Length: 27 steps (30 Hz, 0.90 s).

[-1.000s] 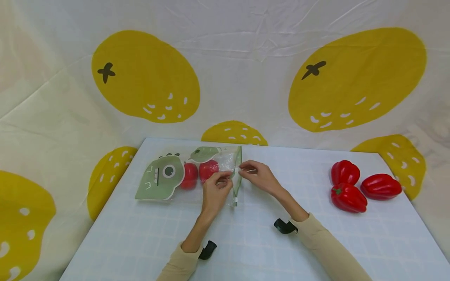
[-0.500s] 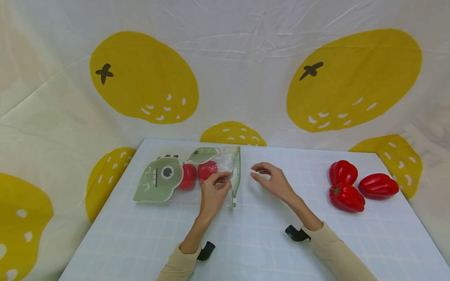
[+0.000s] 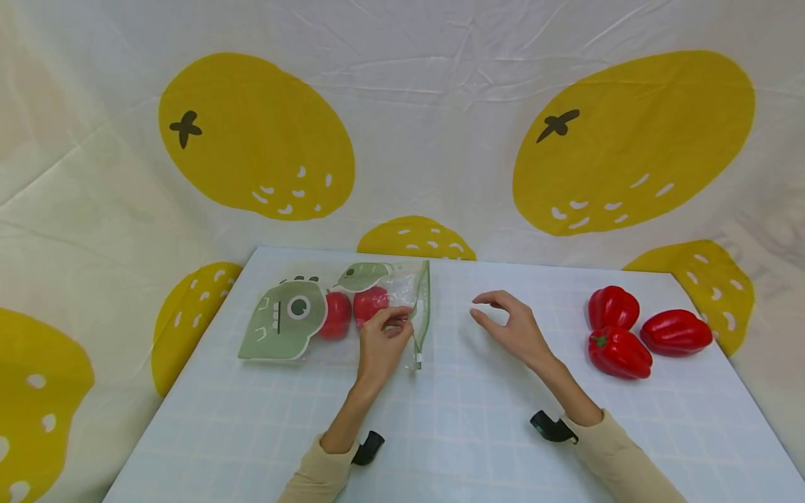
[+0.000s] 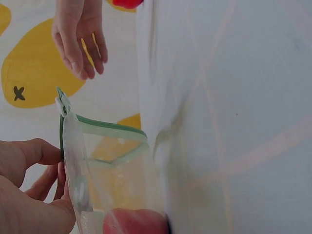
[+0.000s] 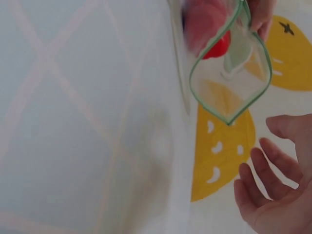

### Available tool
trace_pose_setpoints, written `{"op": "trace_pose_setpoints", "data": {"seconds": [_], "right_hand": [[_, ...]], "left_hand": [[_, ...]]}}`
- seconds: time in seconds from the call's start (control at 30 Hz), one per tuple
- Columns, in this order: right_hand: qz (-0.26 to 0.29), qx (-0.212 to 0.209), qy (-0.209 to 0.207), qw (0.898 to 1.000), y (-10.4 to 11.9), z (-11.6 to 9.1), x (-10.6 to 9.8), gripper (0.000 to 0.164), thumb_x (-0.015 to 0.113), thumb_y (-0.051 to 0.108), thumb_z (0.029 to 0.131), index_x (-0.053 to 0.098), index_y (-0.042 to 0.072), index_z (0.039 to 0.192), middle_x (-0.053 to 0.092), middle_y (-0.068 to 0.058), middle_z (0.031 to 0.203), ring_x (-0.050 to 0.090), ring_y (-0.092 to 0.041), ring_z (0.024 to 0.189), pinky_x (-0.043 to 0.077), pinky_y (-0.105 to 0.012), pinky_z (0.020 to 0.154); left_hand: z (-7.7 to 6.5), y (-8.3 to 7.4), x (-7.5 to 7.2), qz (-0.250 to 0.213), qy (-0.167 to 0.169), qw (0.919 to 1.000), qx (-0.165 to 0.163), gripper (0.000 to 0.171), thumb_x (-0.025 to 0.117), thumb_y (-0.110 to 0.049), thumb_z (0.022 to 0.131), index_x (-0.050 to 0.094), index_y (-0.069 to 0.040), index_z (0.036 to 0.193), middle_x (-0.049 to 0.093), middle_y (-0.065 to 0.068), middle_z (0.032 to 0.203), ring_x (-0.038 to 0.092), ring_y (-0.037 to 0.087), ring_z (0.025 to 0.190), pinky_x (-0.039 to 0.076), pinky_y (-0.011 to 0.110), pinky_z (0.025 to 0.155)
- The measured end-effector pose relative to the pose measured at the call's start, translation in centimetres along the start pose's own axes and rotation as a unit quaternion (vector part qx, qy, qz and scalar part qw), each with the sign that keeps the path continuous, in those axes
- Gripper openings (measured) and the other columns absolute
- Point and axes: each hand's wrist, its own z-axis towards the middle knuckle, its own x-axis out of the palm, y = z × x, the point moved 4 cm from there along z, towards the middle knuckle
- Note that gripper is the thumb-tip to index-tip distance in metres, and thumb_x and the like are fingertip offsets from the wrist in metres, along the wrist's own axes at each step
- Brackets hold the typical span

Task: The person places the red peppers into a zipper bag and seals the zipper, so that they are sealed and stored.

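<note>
A clear zip bag (image 3: 342,353) with a green dinosaur print and a green zip edge lies on its side at the left of the table. Two round red pieces of produce (image 3: 371,304) show through its plastic. My left hand (image 3: 382,342) pinches the upper layer of the bag near its mouth, thumb against fingers. In the right wrist view the green-rimmed bag mouth (image 5: 263,56) gapes wide. Off to the right of the bag, my right hand (image 3: 518,332) hovers over the table with thumb and fingers spread apart, holding nothing.
Three red bell peppers (image 3: 619,353) sit grouped at the right of the table. The table (image 3: 440,433) wears a pale blue checked cover. Behind it hangs a white cloth (image 3: 434,140) printed with large yellow fruit.
My right hand has let go of the bag's mouth and moved right, its fingers spreading. My left hand keeps its pinch on the bag in nearly the same place.
</note>
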Motion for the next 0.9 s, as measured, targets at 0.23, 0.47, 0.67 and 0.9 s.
{"op": "trace_pose_setpoints", "data": {"seconds": [0.23,0.47,0.67,0.9], "right_hand": [[-0.022,-0.019,-0.035,0.999,-0.3,-1.0,-1.4,0.023,0.078,0.017,0.092,0.072,0.009,0.113,0.071,-0.004,0.113,0.064,-0.030,0.110,0.051,-0.055,0.098],[-0.054,-0.017,-0.053,0.997,-0.3,-2.1,-2.9,0.026,0.078,0.017,0.091,0.071,0.010,0.115,0.070,-0.002,0.116,0.064,-0.024,0.111,0.054,-0.049,0.098],[-0.074,-0.017,-0.073,0.994,-0.8,-3.2,-4.2,0.033,0.082,0.011,0.086,0.071,0.010,0.117,0.070,-0.003,0.118,0.064,-0.021,0.112,0.041,-0.009,0.096],[-0.096,-0.027,-0.098,0.990,-1.3,-4.4,-5.5,0.039,0.085,0.009,0.082,0.071,0.010,0.118,0.071,-0.005,0.119,0.063,-0.024,0.112,0.037,-0.005,0.095]], "left_hand": [[0.0,0.0,0.0,-0.007,-0.006,0.9999,0.011,0.020,0.073,0.004,0.087,0.078,-0.003,0.105,0.073,0.012,0.096,0.069,0.025,0.086,0.062,0.033,0.082],[0.0,-0.1,-0.1,-0.008,-0.010,0.9998,0.013,0.019,0.073,0.004,0.087,0.078,-0.002,0.104,0.074,0.012,0.095,0.069,0.025,0.085,0.062,0.034,0.082],[0.0,-0.1,0.1,-0.007,-0.012,0.9999,0.009,0.020,0.074,0.005,0.087,0.078,-0.002,0.104,0.074,0.012,0.095,0.069,0.024,0.085,0.062,0.030,0.081],[0.0,0.0,0.2,0.001,-0.019,0.9998,-0.001,0.019,0.072,0.011,0.086,0.075,0.006,0.104,0.072,0.021,0.096,0.068,0.034,0.086,0.062,0.039,0.081]]}}
